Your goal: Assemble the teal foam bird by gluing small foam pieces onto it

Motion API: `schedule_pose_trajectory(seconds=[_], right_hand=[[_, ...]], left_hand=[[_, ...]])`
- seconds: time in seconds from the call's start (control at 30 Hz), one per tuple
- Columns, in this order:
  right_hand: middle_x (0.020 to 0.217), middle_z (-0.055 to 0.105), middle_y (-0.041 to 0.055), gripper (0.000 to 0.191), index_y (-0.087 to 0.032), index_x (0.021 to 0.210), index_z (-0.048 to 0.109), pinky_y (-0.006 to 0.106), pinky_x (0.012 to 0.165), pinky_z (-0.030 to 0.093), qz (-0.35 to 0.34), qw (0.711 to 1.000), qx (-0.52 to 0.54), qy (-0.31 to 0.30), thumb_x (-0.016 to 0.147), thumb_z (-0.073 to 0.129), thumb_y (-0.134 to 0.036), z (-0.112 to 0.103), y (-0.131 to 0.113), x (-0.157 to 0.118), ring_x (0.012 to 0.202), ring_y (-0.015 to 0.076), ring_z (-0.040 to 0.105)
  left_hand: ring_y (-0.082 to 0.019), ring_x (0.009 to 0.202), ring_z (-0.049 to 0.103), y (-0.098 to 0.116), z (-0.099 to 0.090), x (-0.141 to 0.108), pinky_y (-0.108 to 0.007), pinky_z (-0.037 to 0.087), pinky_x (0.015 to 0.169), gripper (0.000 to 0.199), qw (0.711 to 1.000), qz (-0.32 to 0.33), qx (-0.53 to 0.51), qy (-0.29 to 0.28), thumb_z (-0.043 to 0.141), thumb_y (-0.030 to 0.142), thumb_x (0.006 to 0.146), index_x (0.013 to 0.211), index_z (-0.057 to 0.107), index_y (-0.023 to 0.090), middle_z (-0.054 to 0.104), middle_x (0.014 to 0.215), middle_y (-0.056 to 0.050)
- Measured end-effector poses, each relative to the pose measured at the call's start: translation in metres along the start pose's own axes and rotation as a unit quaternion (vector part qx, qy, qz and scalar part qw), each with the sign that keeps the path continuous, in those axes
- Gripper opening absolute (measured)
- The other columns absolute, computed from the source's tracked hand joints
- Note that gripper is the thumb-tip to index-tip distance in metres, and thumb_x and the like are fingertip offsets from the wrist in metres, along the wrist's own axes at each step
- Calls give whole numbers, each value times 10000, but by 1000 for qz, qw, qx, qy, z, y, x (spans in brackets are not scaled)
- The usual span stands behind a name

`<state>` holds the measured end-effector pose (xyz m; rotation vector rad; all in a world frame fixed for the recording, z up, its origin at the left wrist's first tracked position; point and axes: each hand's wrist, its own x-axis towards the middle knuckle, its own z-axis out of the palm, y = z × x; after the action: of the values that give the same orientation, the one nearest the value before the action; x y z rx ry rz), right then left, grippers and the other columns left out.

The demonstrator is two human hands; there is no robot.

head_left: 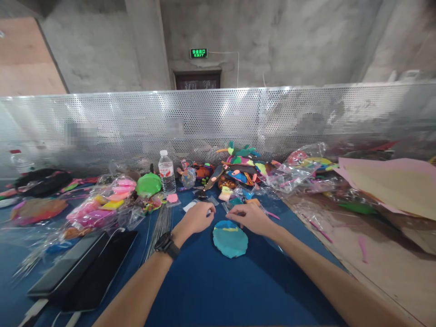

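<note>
A flat turquoise clay disc lies on the blue table, with a darker blue top part and a thin yellow strip across it. My left hand is just past the disc's upper left, fingers curled and closed. At the disc's upper right edge, my right hand has its thumb and fingers pinched together. Whatever either hand may hold is too small or hidden to make out. Small bags of coloured clay, including a yellow and pale pink piece, lie just beyond the hands. A black watch is on my left wrist.
A water bottle and a pile of colourful clay figures stand at the back, before a perforated metal screen. Thin wires, a phone and bagged pink clay are left. Pink paper lies right.
</note>
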<state>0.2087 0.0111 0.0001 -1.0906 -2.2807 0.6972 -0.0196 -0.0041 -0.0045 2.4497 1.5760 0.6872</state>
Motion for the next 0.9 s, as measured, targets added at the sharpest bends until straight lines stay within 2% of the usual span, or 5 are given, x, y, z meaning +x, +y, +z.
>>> schedule_pose_trajectory(seconds=[0.13, 0.33, 0.5, 0.7, 0.9], right_hand=[[787, 728, 2, 336, -232, 835, 707, 240, 531, 443, -5, 1000, -13, -3, 895, 514, -500, -1, -1, 0, 513, 126, 625], [777, 724, -3, 274, -256, 986, 696, 240, 549, 453, -3, 1000, -12, -9, 909, 510, -441, 0, 1, 1, 508, 126, 628], [955, 724, 8, 256, -252, 998, 656, 241, 535, 466, 12, 1000, 20, 3, 883, 543, -450, 1, 1, 1, 487, 105, 614], [765, 708, -2, 288, -224, 836, 652, 228, 496, 452, 7, 1000, 12, -5, 865, 558, -495, 1, 0, 0, 504, 122, 620], [795, 712, 7, 249, -226, 905, 663, 226, 489, 449, -12, 1000, 13, -5, 884, 540, -442, 1, 0, 1, 522, 125, 621]], left_hand=[[-205, 904, 636, -1, 1, 0, -282, 458, 783, 207, 1000, 3, 2, 0, 468, 206, 848, 912, 665, 201, 704, 991, -62], [-205, 907, 641, -2, 1, 0, -280, 458, 790, 219, 1000, 7, -2, -3, 466, 190, 844, 936, 664, 198, 707, 996, -60], [-202, 896, 643, -2, 3, 1, -282, 458, 788, 253, 1000, 3, 1, -2, 434, 170, 852, 938, 670, 203, 711, 978, -53], [-201, 906, 644, -1, 1, 2, -279, 458, 793, 312, 1000, -6, -12, -5, 388, 164, 875, 973, 683, 192, 715, 994, -64], [-211, 900, 652, 1, 2, 1, -284, 460, 780, 317, 999, 5, -6, -35, 400, 180, 869, 969, 701, 185, 720, 1014, -77]])
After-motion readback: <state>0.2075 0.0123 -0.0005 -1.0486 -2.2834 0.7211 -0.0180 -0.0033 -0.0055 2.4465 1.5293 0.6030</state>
